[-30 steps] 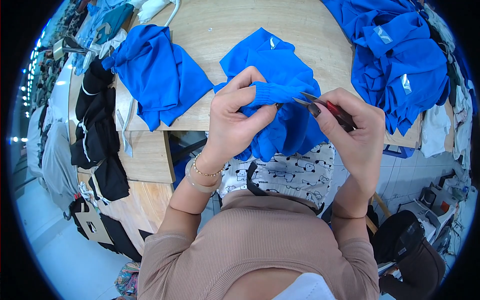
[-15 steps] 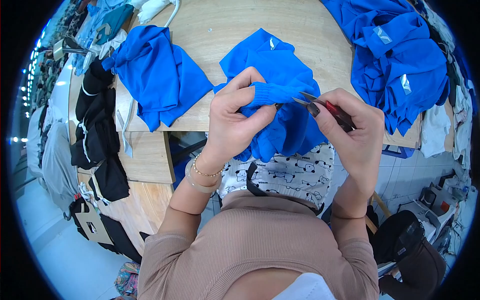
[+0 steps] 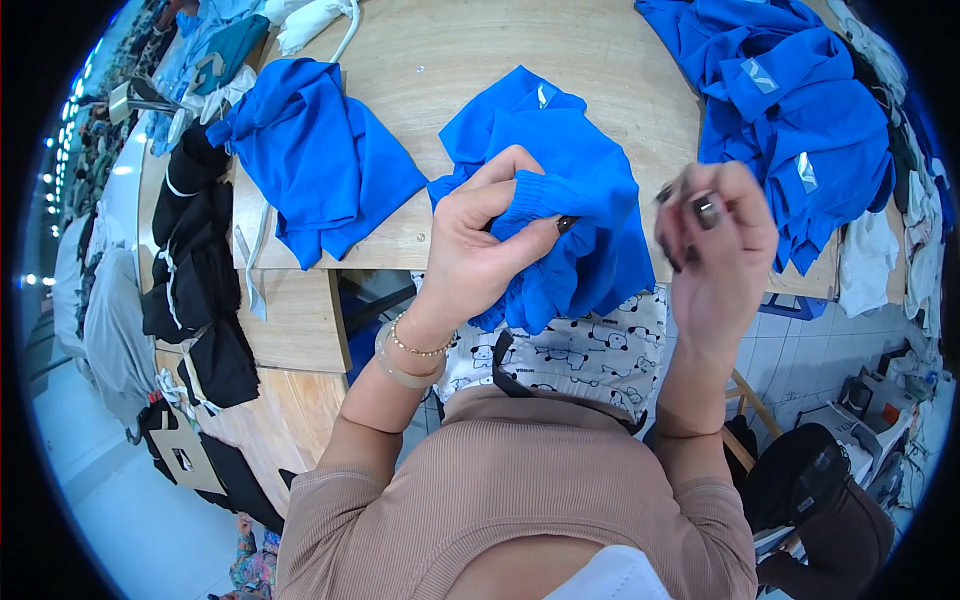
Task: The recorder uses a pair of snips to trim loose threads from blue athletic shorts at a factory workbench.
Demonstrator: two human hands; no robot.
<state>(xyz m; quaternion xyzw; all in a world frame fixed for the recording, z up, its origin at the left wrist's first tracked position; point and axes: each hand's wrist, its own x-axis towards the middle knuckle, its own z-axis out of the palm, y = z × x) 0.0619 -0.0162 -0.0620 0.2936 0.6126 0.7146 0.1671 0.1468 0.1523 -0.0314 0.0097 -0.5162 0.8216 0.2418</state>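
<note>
My left hand [image 3: 480, 235] pinches the gathered, ribbed edge of a blue garment [image 3: 590, 150], with the thumb on the near side. The cloth spreads from the table over its front edge towards my lap, and a small silvery mark shows near its far corner. To the right of this garment, apart from it, my right hand [image 3: 722, 225] is raised with its fingers curled in. Motion blurs the fingertips a little. Whatever the right hand holds is hidden; the red-handled thread snips seen earlier cannot be made out now.
Another blue garment [image 3: 310, 160] lies on the wooden table [image 3: 480, 35] at left. A heap of blue garments [image 3: 800, 130] with silvery patches covers the right end. Black bundles tied with white strips [image 3: 190, 270] hang at far left. A black-covered seat [image 3: 805, 470] stands lower right.
My right hand has drawn back to the right from the ribbed edge, and its fingers have curled. The thread snips have gone from sight. My left hand keeps its hold on the blue garment.
</note>
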